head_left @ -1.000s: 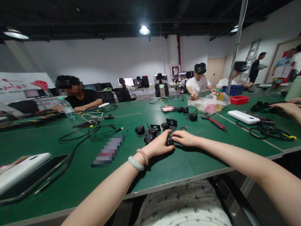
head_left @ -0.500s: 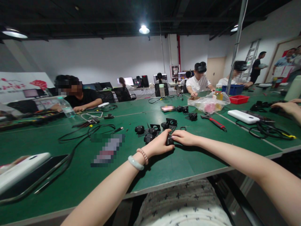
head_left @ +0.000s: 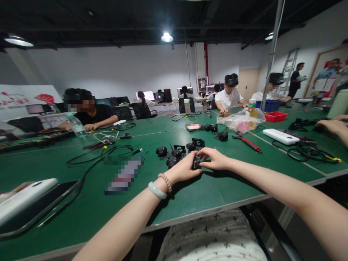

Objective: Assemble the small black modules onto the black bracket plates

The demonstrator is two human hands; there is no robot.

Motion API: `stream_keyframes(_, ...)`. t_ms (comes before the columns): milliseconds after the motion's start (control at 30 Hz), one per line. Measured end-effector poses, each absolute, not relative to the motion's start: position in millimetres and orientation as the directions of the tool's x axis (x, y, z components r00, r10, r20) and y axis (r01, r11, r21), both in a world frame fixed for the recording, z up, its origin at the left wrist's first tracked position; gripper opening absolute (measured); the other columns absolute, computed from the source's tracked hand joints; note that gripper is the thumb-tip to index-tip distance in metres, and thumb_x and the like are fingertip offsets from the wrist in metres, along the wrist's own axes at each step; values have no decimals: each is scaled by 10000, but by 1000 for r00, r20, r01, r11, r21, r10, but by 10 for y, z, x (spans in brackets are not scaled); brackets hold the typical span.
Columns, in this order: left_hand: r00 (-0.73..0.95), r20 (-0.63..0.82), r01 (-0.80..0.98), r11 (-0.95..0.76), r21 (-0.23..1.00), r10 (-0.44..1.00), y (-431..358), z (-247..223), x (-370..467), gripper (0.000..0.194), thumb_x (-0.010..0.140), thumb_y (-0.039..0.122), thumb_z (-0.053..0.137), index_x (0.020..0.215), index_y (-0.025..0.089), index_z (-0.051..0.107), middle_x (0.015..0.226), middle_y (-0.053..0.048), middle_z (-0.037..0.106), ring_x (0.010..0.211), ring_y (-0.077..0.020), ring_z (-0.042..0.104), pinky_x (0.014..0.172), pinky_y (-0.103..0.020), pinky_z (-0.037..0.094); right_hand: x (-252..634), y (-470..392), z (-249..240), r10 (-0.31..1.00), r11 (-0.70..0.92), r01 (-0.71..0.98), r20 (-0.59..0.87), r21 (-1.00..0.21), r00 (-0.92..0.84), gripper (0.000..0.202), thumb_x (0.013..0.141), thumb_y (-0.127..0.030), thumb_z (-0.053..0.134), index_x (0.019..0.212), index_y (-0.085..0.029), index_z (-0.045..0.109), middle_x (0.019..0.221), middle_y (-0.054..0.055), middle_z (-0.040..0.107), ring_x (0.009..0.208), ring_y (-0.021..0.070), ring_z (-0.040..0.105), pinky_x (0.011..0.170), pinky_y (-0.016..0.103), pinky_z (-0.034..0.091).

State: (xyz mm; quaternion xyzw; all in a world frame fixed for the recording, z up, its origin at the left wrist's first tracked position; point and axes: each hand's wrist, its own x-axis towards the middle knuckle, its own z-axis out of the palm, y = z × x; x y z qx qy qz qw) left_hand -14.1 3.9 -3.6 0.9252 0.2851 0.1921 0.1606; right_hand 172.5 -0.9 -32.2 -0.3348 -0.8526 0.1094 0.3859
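Observation:
My left hand is closed around a small black round part, holding it just above or on the green table. My right hand meets it from the right, its thumb and curled fingers at the part's edge; much of the part is hidden by both hands. Just beyond my left hand lie several similar black parts, among them a rounded one and a piece with an upright holed plate. Another black part sits farther right.
A red-handled wrench lies to the right, near a white power bank. Black cables and a blurred flat object are at left. A plastic bag, a bottle and a red tray stand farther back. Other people sit around the table.
My right hand has shifted, its fingers raised and more arched over the part. The small black ring seen beside it before is out of sight. My left hand stays in place.

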Motion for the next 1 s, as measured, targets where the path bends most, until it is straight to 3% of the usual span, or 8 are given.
stream_keyframes(333,757,278,466,-787,404,591,56,-48,-164,557,643,266,577,1142,175,348,1103,-71,473,994,-214,482,874,-334,374,1689,-12,-291,572,818,414,644,-400,-509,202,679,-192,581,876,-149,583,852,48,607,804,141,549,736,262,428)
stream_keyframes(1000,740,254,498,-761,415,623,53,-47,-173,594,629,272,575,1163,166,337,1108,-86,480,989,-223,490,862,-337,383,1696,21,-336,701,713,454,528,-534,-480,283,677,-233,582,948,-151,580,878,49,625,798,138,574,689,243,446)
